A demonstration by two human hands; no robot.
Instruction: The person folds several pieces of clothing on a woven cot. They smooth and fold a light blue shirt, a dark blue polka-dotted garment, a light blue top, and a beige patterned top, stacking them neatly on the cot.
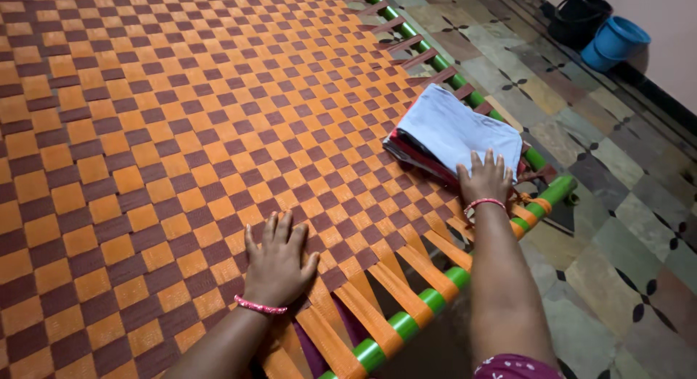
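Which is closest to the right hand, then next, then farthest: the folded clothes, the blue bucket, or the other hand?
From the right hand:
1. Folded clothes - touching its fingertips, at the cot's edge.
2. Left hand - flat on the woven cot, nearer the person.
3. Blue bucket - on the floor by the far wall.

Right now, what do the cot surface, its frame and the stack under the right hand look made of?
Cot surface: flat woven straps, orange and maroon, matte, likely synthetic webbing. Frame: glossy green tube, probably painted metal. Stack: soft folded cloth, pale blue on top. Right hand rests on it; left hand lies flat on the weave.
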